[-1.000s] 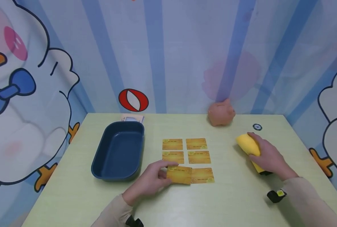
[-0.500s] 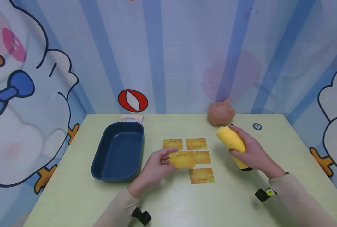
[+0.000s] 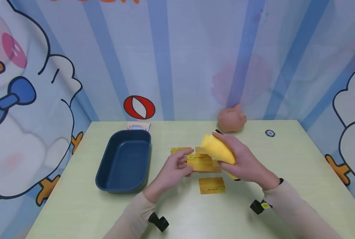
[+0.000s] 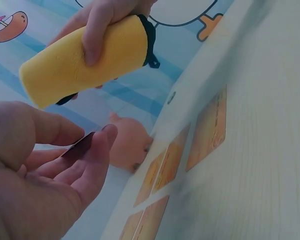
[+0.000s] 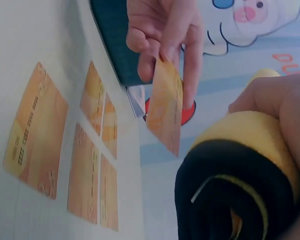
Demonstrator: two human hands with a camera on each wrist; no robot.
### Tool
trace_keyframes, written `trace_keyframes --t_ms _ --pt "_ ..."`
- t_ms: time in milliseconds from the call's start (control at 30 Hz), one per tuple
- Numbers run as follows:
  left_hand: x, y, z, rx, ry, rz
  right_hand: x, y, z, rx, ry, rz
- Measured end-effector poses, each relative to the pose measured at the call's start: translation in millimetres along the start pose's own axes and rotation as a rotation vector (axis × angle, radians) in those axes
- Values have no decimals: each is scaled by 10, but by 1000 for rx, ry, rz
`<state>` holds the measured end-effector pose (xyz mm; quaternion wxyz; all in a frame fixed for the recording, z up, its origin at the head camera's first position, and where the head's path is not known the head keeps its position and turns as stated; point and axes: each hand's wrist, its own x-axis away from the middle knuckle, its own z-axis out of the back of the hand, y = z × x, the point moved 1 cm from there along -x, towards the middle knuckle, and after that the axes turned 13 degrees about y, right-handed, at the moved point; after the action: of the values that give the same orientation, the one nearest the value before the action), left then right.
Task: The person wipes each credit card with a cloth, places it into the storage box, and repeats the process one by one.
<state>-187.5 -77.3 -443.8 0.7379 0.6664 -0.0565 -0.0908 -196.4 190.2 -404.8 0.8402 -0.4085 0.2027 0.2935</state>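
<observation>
My left hand point(image 3: 172, 170) pinches a gold bank card point(image 3: 199, 162) by its left end, raised over the table. Its thumb and fingers grip that edge in the right wrist view, where the raised card point(image 5: 166, 105) shows its face. My right hand point(image 3: 244, 160) grips a rolled yellow cloth point(image 3: 217, 148) with black edging, close to the card's right end. Dark inner layers of the roll show at its end in the right wrist view. Below them one gold card point(image 3: 211, 185) lies flat on the table; several more, partly hidden by the hands, lie behind it.
A deep blue tray point(image 3: 123, 162) stands left of the cards. Behind it lies a pinkish printed paper point(image 3: 138, 126). A pink piggy bank point(image 3: 232, 119) sits at the back edge, with a small round black-and-white disc point(image 3: 270, 133) to its right.
My left hand has lifted the card off the table, up and slightly right. My right hand has carried the yellow cloth from the right side leftward to the card.
</observation>
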Motion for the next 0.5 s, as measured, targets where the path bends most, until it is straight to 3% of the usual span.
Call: trace_keyframes --t_ms 267,500 --pt "-17 46 -75 58 -5 1 -47 -180 -220 179 -87 91" --pt "-8 48 -89 69 34 -20 -26 -233 -347 267 -99 214"
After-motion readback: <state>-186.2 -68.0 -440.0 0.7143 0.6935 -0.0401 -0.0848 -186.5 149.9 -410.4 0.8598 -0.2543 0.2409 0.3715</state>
